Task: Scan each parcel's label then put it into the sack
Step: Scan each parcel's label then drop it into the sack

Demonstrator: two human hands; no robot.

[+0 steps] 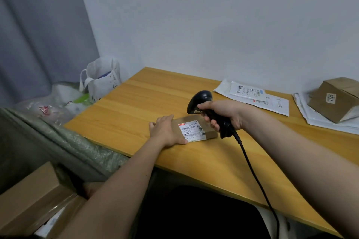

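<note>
Parcel [196,129] lies flat on the table [136,106], left hand [167,132] pressing its left end. Right hand [223,114] grips the scanner [202,103] above the parcel, aimed leftward; the beam may miss the label [192,131].

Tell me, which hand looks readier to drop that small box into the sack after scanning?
Probably the left hand: it already rests on the small box, nearest the green sack. The right hand grips the scanner.
</note>
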